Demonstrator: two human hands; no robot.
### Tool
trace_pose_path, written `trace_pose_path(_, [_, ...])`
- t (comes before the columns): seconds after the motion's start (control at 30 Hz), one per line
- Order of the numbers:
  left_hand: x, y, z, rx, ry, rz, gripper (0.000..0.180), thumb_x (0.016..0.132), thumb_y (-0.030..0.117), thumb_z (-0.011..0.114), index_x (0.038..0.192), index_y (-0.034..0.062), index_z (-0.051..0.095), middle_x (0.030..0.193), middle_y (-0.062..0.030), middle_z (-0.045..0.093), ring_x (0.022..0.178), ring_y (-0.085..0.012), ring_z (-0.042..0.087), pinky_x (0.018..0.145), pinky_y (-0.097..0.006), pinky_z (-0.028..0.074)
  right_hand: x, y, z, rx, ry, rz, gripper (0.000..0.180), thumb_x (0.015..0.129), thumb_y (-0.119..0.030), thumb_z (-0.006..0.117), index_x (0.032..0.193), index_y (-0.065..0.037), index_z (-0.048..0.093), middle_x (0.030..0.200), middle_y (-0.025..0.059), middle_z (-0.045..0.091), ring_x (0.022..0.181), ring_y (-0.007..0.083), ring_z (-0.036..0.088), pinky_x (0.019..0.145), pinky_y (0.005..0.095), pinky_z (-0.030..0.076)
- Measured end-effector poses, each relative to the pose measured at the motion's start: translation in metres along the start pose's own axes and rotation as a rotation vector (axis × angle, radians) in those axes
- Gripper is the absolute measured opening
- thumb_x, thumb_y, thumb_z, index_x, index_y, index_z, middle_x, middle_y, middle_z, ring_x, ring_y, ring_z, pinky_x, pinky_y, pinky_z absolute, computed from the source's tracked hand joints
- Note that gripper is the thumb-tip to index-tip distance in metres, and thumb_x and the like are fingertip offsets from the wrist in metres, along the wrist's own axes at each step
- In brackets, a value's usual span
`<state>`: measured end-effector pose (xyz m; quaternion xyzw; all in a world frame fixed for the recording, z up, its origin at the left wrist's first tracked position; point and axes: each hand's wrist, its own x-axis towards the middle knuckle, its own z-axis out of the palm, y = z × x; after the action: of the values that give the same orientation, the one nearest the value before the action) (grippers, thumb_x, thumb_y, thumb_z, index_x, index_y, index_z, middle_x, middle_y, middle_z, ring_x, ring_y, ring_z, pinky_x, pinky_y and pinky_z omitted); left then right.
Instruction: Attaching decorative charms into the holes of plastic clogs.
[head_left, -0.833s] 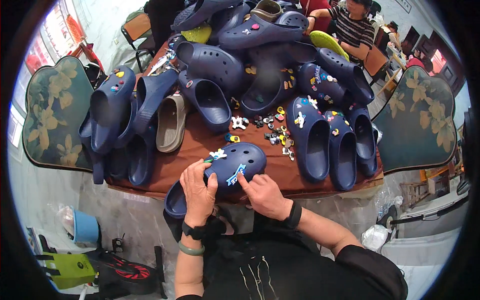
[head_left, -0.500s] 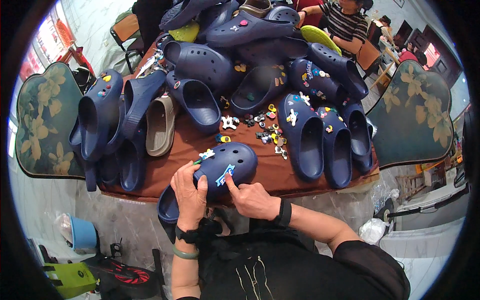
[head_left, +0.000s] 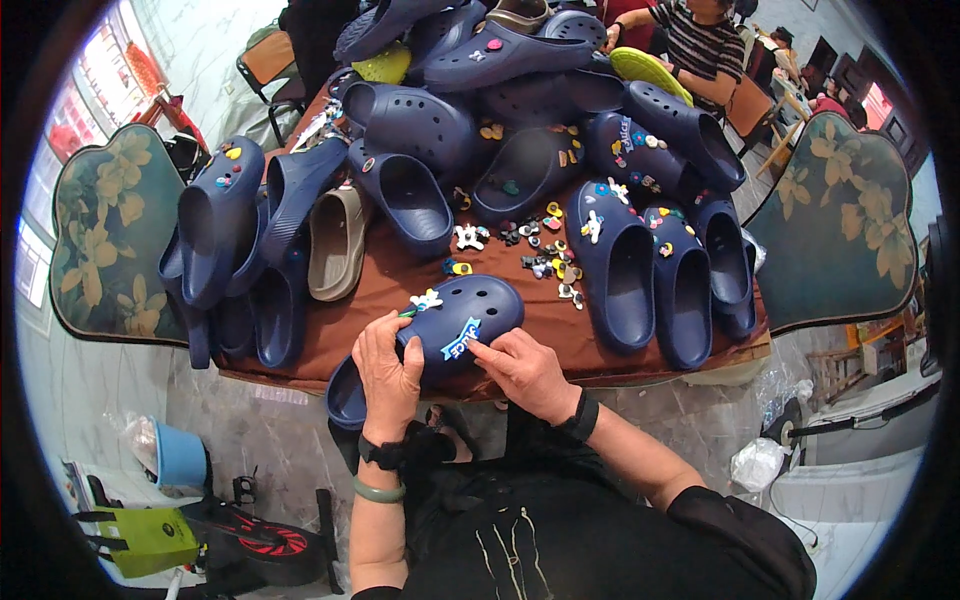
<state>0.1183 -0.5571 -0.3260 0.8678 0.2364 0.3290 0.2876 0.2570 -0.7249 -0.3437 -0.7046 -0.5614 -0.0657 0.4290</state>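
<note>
A navy clog [head_left: 487, 309] lies at the table's near edge, toe pointing away to the right. My left hand [head_left: 388, 368] grips its left side, with the thumb toward the upper. Beside those fingertips sits a white flower-like charm [head_left: 427, 299] with a bit of green. On the toe is a blue banner-shaped shoe charm [head_left: 461, 340] with white lettering. My right hand [head_left: 525, 372] has curled fingers, and its fingertips meet the banner's right end. What lies under those fingertips is hidden.
Loose charms [head_left: 553, 262] lie on the brown tablecloth [head_left: 400, 282] beyond the clog. Decorated navy clogs [head_left: 627, 285] stand at right, with more clogs [head_left: 222, 235] and a grey-brown clog [head_left: 338, 245] at left. Clogs pile up at the back. A person [head_left: 705, 45] sits at the far right.
My right index finger has moved from on top of the banner charm to its right end, and the fingers have drawn together. My left hand keeps its hold. The whole view has shifted slightly.
</note>
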Motion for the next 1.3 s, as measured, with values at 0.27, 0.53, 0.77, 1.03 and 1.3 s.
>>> trace_pose_path(0.27, [0.0,-0.002,0.004,0.045,0.002,-0.035,0.032,0.093,0.029,0.055,0.118,0.0074,0.056,0.122,-0.0143,0.058,0.119,-0.0317,0.05,0.107,-0.045,0.03,0.03,0.01,0.019,-0.079,0.188,-0.167,0.016,0.074,-0.01,0.079,0.087,-0.011,0.069,0.086,0.0014,0.065,0.084,0.021,0.062,0.079,0.0369,0.048])
trace_pose_path(0.53, [0.001,-0.003,0.003,0.065,0.035,-0.068,0.033,0.093,0.029,0.054,0.117,0.0074,0.056,0.121,-0.0142,0.057,0.121,-0.0319,0.049,0.107,-0.044,0.03,0.039,0.021,-0.002,-0.064,0.115,-0.087,0.013,0.075,-0.01,0.079,0.083,-0.012,0.068,0.088,-0.0002,0.068,0.087,0.0195,0.063,0.083,0.0372,0.043])
trace_pose_path(0.77, [0.003,-0.002,0.005,0.073,0.053,-0.037,0.034,0.093,0.031,0.055,0.117,0.0073,0.056,0.121,-0.0144,0.057,0.12,-0.0317,0.05,0.107,-0.044,0.03,0.033,0.1,-0.06,-0.958,-0.21,0.071,0.021,0.078,-0.005,0.06,0.097,-0.007,0.066,0.099,0.004,0.067,0.108,0.023,0.055,0.108,0.0539,0.025])
trace_pose_path(1.03, [0.001,0.002,0.0,0.033,0.05,-0.02,0.034,0.092,0.031,0.056,0.117,0.0067,0.057,0.121,-0.0147,0.058,0.118,-0.0317,0.05,0.106,-0.044,0.03,0.038,0.127,-0.058,-0.898,-0.345,0.042,0.018,0.078,-0.007,0.061,0.092,-0.002,0.07,0.088,0.01,0.068,0.103,0.026,0.058,0.111,0.0579,0.023])
trace_pose_path(1.3, [-0.002,-0.001,-0.007,-0.039,0.012,0.006,0.034,0.091,0.031,0.057,0.116,0.0074,0.058,0.121,-0.0141,0.058,0.117,-0.0302,0.051,0.106,-0.043,0.031,0.042,0.096,-0.057,-0.34,0.035,0.146,0.011,0.089,-0.015,0.068,0.098,-0.009,0.072,0.087,0.0064,0.069,0.093,0.0206,0.063,0.097,0.0402,0.037])
